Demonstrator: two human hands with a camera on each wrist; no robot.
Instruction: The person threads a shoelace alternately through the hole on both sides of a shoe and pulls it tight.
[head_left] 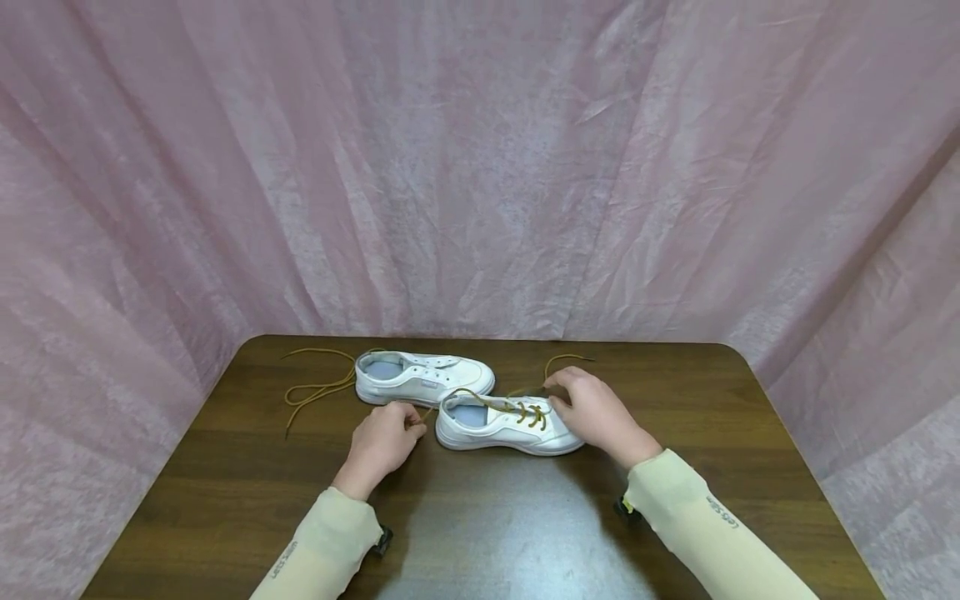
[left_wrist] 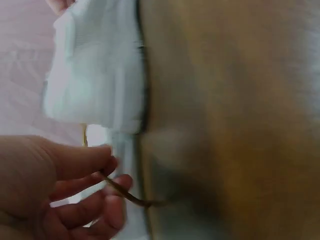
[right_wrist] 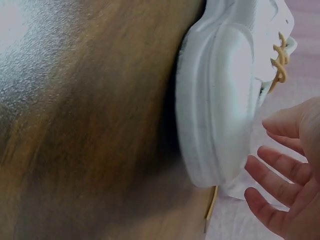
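The nearer white sneaker (head_left: 498, 432) lies on its sole, toe to the right, with a mustard-yellow shoelace (head_left: 536, 414) through its front eyelets. My left hand (head_left: 387, 435) is by its heel and pinches one end of that shoelace (left_wrist: 120, 189) between thumb and fingers; a short tail hangs past the fingertips. At the toe, my right hand (head_left: 592, 410) has its fingers spread and loosely bent. Nothing sits between those fingers in the right wrist view, where the hand (right_wrist: 287, 170) is beside the toe cap (right_wrist: 232, 105).
A second white sneaker (head_left: 423, 379) stands just behind, its visible eyelets unlaced. To its left lies a loose yellow lace (head_left: 321, 388). Another lace end (head_left: 566, 357) curls behind my right hand. The brown wooden table (head_left: 247, 500) ends at a pink curtain (head_left: 480, 167).
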